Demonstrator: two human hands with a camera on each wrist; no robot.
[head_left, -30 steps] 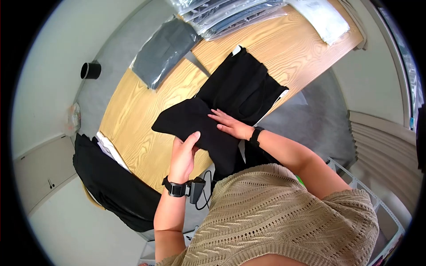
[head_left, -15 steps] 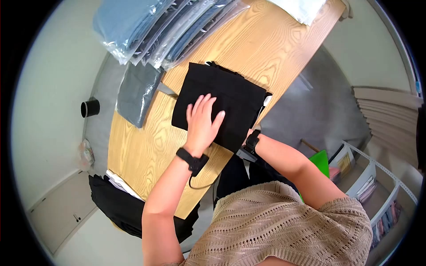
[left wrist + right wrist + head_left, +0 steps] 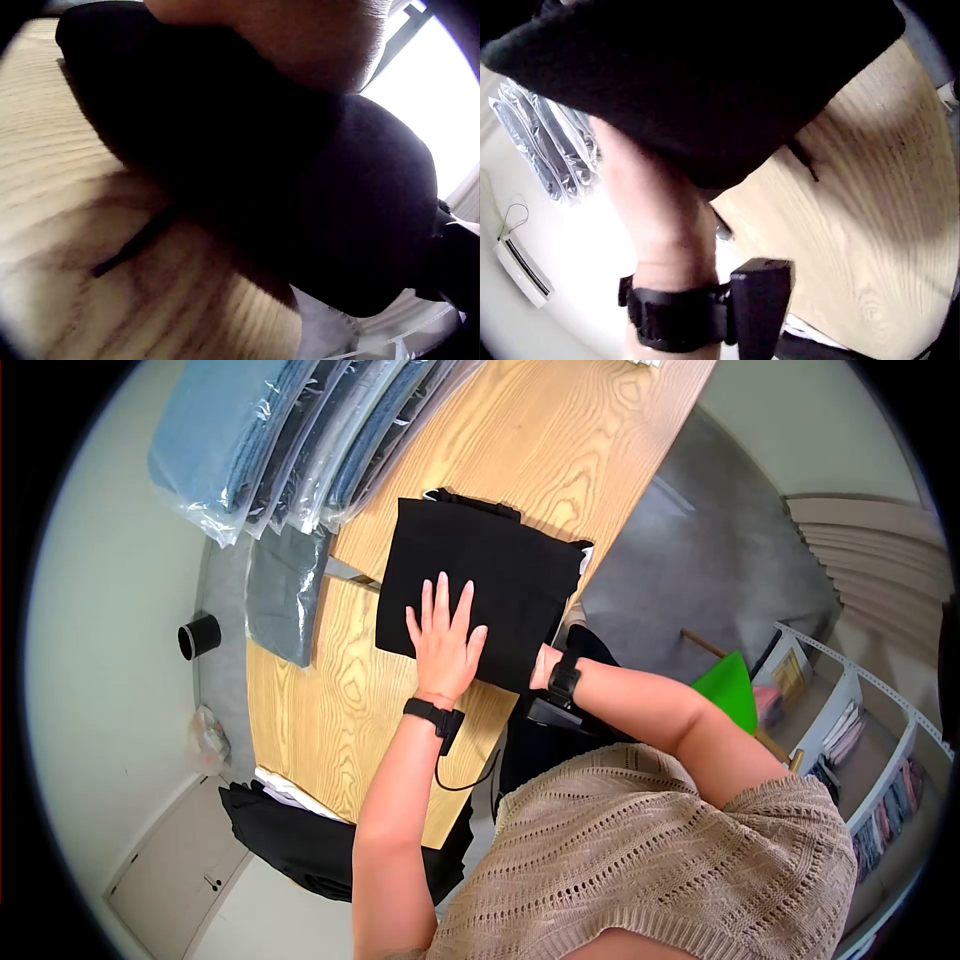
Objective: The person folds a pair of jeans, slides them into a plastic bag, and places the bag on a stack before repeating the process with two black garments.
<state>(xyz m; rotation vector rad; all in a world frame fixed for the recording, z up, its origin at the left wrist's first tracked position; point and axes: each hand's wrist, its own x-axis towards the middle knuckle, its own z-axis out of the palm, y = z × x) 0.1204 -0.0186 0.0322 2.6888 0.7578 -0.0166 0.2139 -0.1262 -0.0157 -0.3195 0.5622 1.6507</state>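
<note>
A black garment (image 3: 500, 580), folded into a rough rectangle, lies at the table's near edge. My left hand (image 3: 445, 650) rests palm down on it, fingers straight and spread. At its near right corner, my right hand (image 3: 541, 665) goes beneath the cloth, its fingers hidden. In the left wrist view the dark cloth (image 3: 225, 150) hangs below the heel of my left hand (image 3: 300, 37). The right wrist view has my right hand (image 3: 656, 195) reaching behind the black fabric (image 3: 705, 82). A thin dark cord end (image 3: 804, 159) pokes out from under the fabric.
Bagged folded clothes (image 3: 235, 440) are stacked at the table's far left, with a grey bagged item (image 3: 285, 595) below them. Black clothes (image 3: 290, 840) hang at the near left edge. A green object (image 3: 728, 690) and shelving (image 3: 850, 710) stand to the right.
The black garment has gone from loosely spread to a compact rectangle. My left hand let go of its edge and moved on top; my right hand left the top and went under the near right corner.
</note>
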